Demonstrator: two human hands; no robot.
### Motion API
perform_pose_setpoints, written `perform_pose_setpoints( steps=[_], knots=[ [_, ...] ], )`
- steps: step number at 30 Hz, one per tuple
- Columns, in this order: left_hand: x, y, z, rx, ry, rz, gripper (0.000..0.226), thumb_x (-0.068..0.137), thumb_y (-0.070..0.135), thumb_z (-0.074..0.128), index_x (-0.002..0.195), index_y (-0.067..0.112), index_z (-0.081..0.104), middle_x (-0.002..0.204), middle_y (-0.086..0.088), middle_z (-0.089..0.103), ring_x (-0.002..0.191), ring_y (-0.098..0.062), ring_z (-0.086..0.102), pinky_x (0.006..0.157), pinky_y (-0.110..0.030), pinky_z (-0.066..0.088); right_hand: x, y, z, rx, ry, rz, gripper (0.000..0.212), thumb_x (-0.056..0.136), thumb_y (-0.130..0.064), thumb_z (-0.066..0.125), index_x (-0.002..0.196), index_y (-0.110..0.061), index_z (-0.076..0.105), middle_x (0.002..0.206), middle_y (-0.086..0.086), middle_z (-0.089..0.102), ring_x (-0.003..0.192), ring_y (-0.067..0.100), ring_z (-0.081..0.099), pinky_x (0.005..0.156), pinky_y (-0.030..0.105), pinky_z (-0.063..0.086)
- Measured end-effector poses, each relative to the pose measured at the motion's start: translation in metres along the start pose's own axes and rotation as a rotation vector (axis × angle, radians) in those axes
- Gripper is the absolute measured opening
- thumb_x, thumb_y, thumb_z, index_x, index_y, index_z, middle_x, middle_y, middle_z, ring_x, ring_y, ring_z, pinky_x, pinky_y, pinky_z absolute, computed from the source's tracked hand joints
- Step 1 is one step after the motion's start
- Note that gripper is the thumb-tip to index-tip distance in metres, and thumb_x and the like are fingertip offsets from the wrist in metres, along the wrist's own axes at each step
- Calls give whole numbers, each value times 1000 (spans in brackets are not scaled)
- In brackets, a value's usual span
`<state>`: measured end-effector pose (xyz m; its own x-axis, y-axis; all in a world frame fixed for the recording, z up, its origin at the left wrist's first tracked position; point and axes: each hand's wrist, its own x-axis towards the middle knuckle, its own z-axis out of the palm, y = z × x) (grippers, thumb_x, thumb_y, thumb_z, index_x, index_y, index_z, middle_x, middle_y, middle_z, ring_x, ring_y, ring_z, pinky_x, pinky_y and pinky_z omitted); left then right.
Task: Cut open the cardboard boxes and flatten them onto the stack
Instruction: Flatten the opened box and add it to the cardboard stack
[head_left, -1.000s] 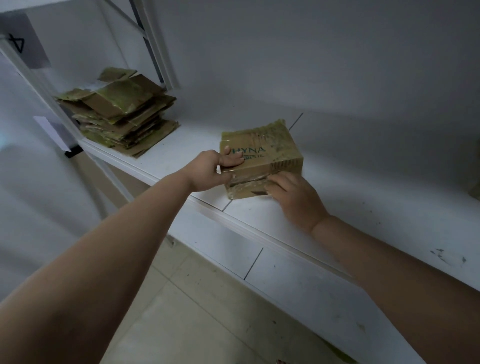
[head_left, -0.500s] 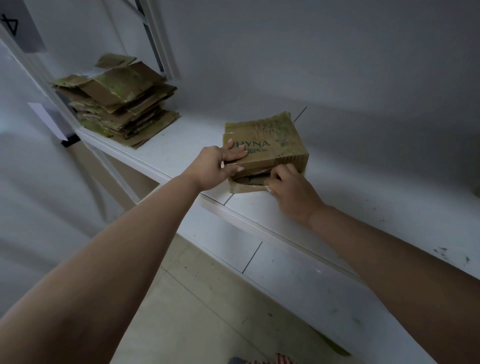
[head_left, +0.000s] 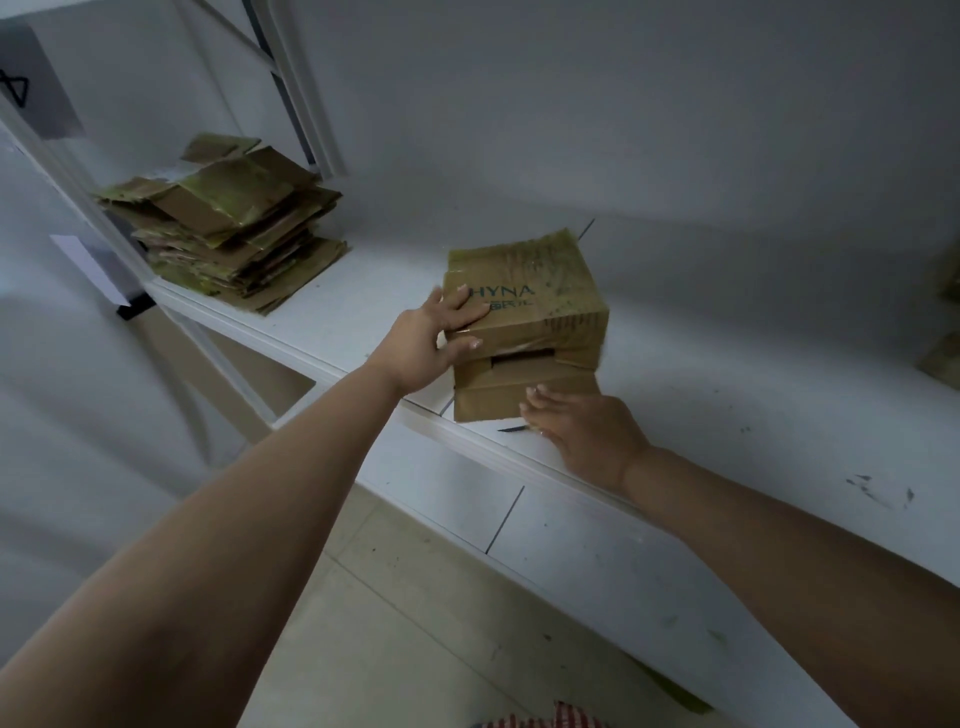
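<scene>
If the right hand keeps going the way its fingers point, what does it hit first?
The right hand points up and left at the box's opened front flap. Its fingertips look already on or just short of that flap, so it meets the flap first; depth is unclear.

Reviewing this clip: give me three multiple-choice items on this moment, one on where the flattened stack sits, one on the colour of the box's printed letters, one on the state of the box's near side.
1. Where is the stack of flattened cardboard?
A. on the floor
B. on the white shelf, to the left of the box
C. on top of the box

2. What colour are the printed letters on the box?
A. red
B. white
C. blue-green

3. How is the box's near side?
A. sealed flat
B. a flap folded outward, a gap above it
C. crushed flat

Answers: 1 B, it lies at the shelf's far left end. 2 C, the lettering reads teal. 3 B, the right hand is at the lowered flap while the left hand grips the box's corner.
</scene>
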<state>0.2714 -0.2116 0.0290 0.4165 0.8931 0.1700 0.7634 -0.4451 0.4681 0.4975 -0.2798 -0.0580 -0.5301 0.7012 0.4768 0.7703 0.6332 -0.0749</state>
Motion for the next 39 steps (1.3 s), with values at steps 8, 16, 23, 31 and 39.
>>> perform_pose_setpoints(
  steps=[8,16,23,31,39],
  knots=[
    [-10,7,19,128,129,-75,75,78,19,78,144,25,42,156,-4,28,147,-31,14,118,-38,16,22,11,-22,-106,-165,61,31,86,-15,44,104,-19,69,92,6,71,77,29,68,58,33,50],
    [-6,13,34,432,204,-53,70,75,17,78,136,15,43,152,-11,35,139,-35,28,114,-41,28,33,19,-56,-334,178,293,49,56,-29,88,97,-12,67,84,10,59,52,24,54,45,21,26],
    [-4,5,31,437,209,-15,67,71,19,82,131,13,53,144,-14,46,130,-39,42,105,-45,39,52,19,-36,-436,-12,341,69,43,-39,92,100,-11,64,100,12,60,40,21,48,44,19,23],
    [-5,2,19,453,120,48,73,68,24,79,134,15,50,148,-14,42,135,-39,39,110,-41,34,54,27,-28,-523,120,313,40,54,-21,85,88,-14,64,86,5,59,36,20,39,45,20,16],
    [-6,9,-13,438,-120,34,89,65,57,60,144,26,38,155,-10,32,141,-30,33,109,-35,31,42,29,-55,-93,121,291,63,60,-49,57,114,-18,68,104,0,67,61,29,64,53,27,45]
  ],
)
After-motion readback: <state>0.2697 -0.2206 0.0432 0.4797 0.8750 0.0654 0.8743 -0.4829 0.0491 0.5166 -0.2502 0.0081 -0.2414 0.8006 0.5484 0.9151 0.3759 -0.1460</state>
